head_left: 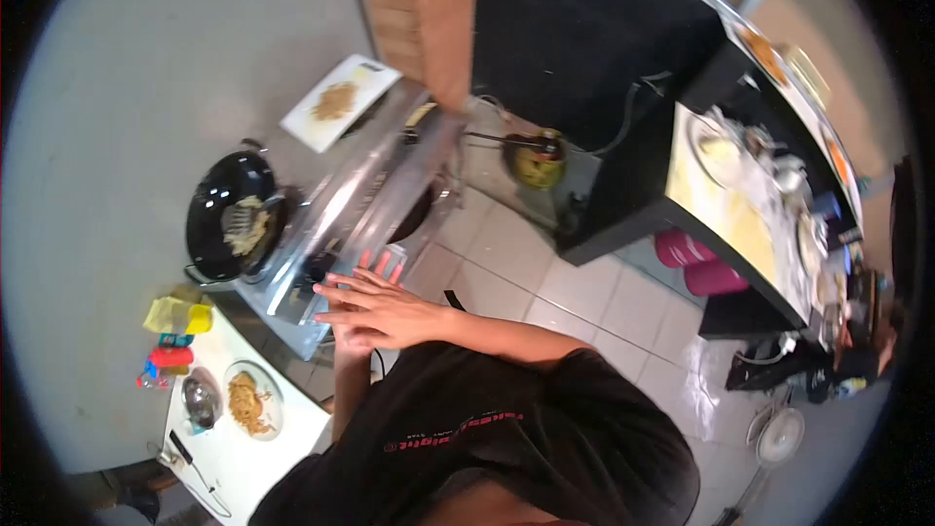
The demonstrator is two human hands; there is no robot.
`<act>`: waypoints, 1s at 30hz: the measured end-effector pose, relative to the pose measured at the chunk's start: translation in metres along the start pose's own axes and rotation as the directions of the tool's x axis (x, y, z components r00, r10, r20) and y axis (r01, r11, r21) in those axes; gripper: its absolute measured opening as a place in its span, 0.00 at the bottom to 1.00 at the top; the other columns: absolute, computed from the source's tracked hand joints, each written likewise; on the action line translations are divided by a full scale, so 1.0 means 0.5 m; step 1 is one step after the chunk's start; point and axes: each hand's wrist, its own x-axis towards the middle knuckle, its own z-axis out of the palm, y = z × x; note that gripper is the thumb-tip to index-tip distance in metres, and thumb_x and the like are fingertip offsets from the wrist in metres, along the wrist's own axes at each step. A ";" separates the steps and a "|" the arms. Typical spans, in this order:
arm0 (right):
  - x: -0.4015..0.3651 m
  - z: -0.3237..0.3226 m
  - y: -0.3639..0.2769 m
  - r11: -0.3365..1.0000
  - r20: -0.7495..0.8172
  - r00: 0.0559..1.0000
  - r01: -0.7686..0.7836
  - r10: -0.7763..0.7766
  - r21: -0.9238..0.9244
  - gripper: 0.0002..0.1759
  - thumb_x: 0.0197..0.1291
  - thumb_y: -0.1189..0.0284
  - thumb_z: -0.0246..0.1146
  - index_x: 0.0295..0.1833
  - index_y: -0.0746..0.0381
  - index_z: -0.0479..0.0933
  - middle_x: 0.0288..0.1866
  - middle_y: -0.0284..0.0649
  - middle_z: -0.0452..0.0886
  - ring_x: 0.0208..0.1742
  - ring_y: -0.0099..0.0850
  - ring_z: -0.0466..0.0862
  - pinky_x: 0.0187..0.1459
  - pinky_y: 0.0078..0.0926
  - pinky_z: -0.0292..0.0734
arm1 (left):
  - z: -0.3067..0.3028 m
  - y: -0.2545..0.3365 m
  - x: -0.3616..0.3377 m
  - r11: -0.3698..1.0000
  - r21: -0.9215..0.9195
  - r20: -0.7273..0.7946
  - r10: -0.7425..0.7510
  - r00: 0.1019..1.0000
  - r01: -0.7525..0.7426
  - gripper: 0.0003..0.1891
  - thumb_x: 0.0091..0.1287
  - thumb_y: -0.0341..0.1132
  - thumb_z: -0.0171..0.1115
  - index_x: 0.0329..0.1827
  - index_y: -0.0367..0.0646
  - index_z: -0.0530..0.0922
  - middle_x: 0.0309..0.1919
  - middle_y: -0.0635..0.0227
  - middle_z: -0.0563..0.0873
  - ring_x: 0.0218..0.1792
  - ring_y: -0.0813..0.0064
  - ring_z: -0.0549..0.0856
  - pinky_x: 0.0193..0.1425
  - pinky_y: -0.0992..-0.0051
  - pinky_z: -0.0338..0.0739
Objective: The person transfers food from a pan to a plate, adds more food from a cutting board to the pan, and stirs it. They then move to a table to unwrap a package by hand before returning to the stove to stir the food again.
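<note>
My right hand [390,317] reaches across from the right with its fingers spread, lying over my left hand [352,341]. Much of the left hand is hidden beneath; the fingertips that show past the right hand look stretched out. Neither hand appears to hold anything. Both are near the front corner of the metal stove [336,200]. On the stove's left side sits a black wok [205,219] with pale food [255,234] and a slotted spatula [238,218] in it. Behind the wok lies a white cutting board [317,133] bearing chopped brown bits [336,100].
At lower left, a white table [258,472] carries a plate [274,399] of noodle-like food, a metal bowl [200,401] and a yellow-lidded container [198,319]. A black-sided counter [623,185] with dishes stands right. A yellow-green bucket-like object [539,170] is on the tiled floor [584,307].
</note>
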 end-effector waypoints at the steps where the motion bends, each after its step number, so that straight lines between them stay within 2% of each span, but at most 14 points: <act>1: -0.068 -0.005 0.017 0.993 -0.022 1.000 -0.024 0.022 -0.111 0.28 0.67 0.58 0.60 0.71 0.51 0.72 0.81 0.45 0.59 0.80 0.46 0.59 0.78 0.56 0.48 | 0.025 -0.054 0.018 1.000 -0.014 0.015 -0.022 1.000 0.022 0.38 0.77 0.64 0.37 0.81 0.47 0.56 0.78 0.60 0.64 0.78 0.56 0.61 0.80 0.54 0.57; 3: -0.203 -0.051 0.020 0.883 -0.063 0.985 -0.171 0.159 -0.438 0.29 0.71 0.53 0.56 0.74 0.49 0.70 0.81 0.44 0.60 0.80 0.46 0.60 0.77 0.57 0.49 | 0.080 -0.149 0.042 0.945 0.316 -0.449 0.072 0.890 0.083 0.36 0.79 0.61 0.36 0.80 0.43 0.57 0.74 0.58 0.69 0.76 0.56 0.66 0.77 0.56 0.62; 5: -0.372 -0.139 0.003 0.668 -0.232 0.850 -0.518 0.473 -0.535 0.32 0.72 0.47 0.52 0.76 0.48 0.65 0.80 0.43 0.61 0.79 0.46 0.61 0.75 0.58 0.52 | 0.218 -0.286 0.084 0.558 0.829 -0.206 0.372 0.905 -0.041 0.36 0.79 0.59 0.38 0.78 0.39 0.62 0.75 0.51 0.67 0.75 0.55 0.67 0.78 0.58 0.59; 7: -0.523 -0.191 -0.013 0.553 -0.324 0.681 -0.727 0.657 -0.407 0.34 0.73 0.44 0.50 0.77 0.48 0.63 0.80 0.41 0.62 0.79 0.45 0.62 0.74 0.59 0.54 | 0.278 -0.351 0.097 -0.148 0.935 0.339 0.110 0.934 -0.322 0.34 0.79 0.57 0.43 0.75 0.39 0.68 0.74 0.53 0.70 0.76 0.55 0.66 0.78 0.55 0.59; 8: -0.581 -0.211 -0.018 0.574 -0.314 0.482 -0.724 0.818 0.382 0.35 0.73 0.44 0.49 0.79 0.49 0.60 0.79 0.42 0.63 0.77 0.42 0.64 0.73 0.55 0.58 | 0.289 -0.408 0.100 -0.135 0.907 0.408 0.046 0.912 -0.399 0.33 0.78 0.57 0.44 0.74 0.39 0.70 0.74 0.53 0.70 0.76 0.53 0.67 0.78 0.55 0.59; 9: -0.613 -0.235 -0.042 0.229 -0.121 0.355 -0.277 0.927 0.933 0.37 0.73 0.43 0.49 0.80 0.50 0.57 0.77 0.42 0.64 0.76 0.40 0.66 0.72 0.52 0.62 | 0.292 -0.476 0.103 -0.115 0.875 0.471 -0.013 0.882 -0.470 0.32 0.77 0.56 0.45 0.72 0.39 0.72 0.74 0.52 0.70 0.75 0.51 0.67 0.78 0.54 0.59; 11: -0.596 -0.235 -0.117 0.228 -0.195 0.446 -0.022 0.873 0.973 0.40 0.73 0.39 0.46 0.79 0.53 0.57 0.78 0.42 0.63 0.76 0.40 0.66 0.72 0.53 0.61 | 0.244 -0.592 0.116 -0.182 0.790 0.530 -0.277 0.801 -0.586 0.31 0.77 0.54 0.45 0.72 0.40 0.71 0.74 0.52 0.69 0.75 0.50 0.68 0.77 0.53 0.60; 13: -0.612 -0.270 -0.149 0.189 -0.288 0.522 0.235 0.803 0.953 0.43 0.72 0.35 0.43 0.79 0.56 0.57 0.78 0.42 0.63 0.76 0.40 0.66 0.72 0.54 0.60 | 0.177 -0.691 0.129 -0.197 0.856 0.455 -0.148 0.878 -0.477 0.31 0.77 0.54 0.46 0.71 0.39 0.72 0.73 0.51 0.71 0.74 0.50 0.70 0.76 0.54 0.62; 15: -0.651 -0.315 -0.141 0.097 -0.139 0.424 0.120 0.895 0.988 0.43 0.73 0.36 0.41 0.79 0.58 0.55 0.78 0.45 0.62 0.75 0.41 0.67 0.72 0.51 0.61 | 0.104 -0.737 0.144 -0.212 0.905 0.369 -0.037 0.929 -0.368 0.30 0.77 0.54 0.46 0.70 0.39 0.74 0.72 0.51 0.73 0.72 0.50 0.72 0.74 0.55 0.64; 17: -0.678 -0.389 -0.184 0.010 -0.059 0.491 0.103 0.869 0.995 0.38 0.76 0.42 0.44 0.78 0.57 0.56 0.77 0.43 0.64 0.75 0.39 0.67 0.72 0.44 0.62 | 0.023 -0.747 0.168 -0.122 0.987 -0.115 -0.066 0.991 0.106 0.29 0.81 0.52 0.42 0.67 0.36 0.75 0.68 0.51 0.76 0.66 0.57 0.78 0.72 0.62 0.68; 19: -0.686 -0.475 -0.215 0.260 -0.112 0.474 -0.260 0.874 0.930 0.33 0.77 0.48 0.49 0.77 0.57 0.59 0.76 0.43 0.66 0.74 0.35 0.68 0.71 0.39 0.64 | -0.072 -0.728 0.198 0.005 0.911 -0.411 -0.051 0.910 0.412 0.25 0.82 0.47 0.43 0.63 0.35 0.77 0.60 0.56 0.82 0.58 0.64 0.82 0.66 0.65 0.74; 23: -0.839 -0.665 -0.134 0.639 -0.432 0.472 -0.582 0.769 0.502 0.22 0.77 0.58 0.54 0.69 0.58 0.68 0.61 0.41 0.78 0.62 0.36 0.79 0.63 0.36 0.72 | -0.095 -0.711 0.279 0.059 0.946 -0.321 0.009 0.947 0.320 0.20 0.82 0.44 0.46 0.57 0.36 0.79 0.48 0.63 0.86 0.50 0.73 0.83 0.57 0.70 0.77; 25: -0.898 -0.790 -0.147 0.475 -0.410 0.240 -0.469 0.880 0.745 0.20 0.76 0.60 0.55 0.65 0.60 0.71 0.55 0.42 0.81 0.53 0.36 0.83 0.59 0.36 0.76 | -0.090 -0.745 0.321 0.110 0.943 -0.317 0.020 0.948 0.313 0.19 0.82 0.44 0.47 0.55 0.37 0.80 0.47 0.65 0.86 0.48 0.76 0.84 0.55 0.72 0.78; 30: -1.168 -1.088 -0.009 0.534 -0.547 -0.008 -0.211 0.837 0.819 0.22 0.74 0.59 0.57 0.64 0.61 0.70 0.51 0.45 0.83 0.46 0.36 0.85 0.53 0.37 0.80 | -0.029 -0.864 0.416 0.123 0.903 -0.403 -0.092 0.911 0.412 0.17 0.82 0.43 0.48 0.54 0.39 0.79 0.48 0.66 0.85 0.44 0.77 0.84 0.51 0.75 0.76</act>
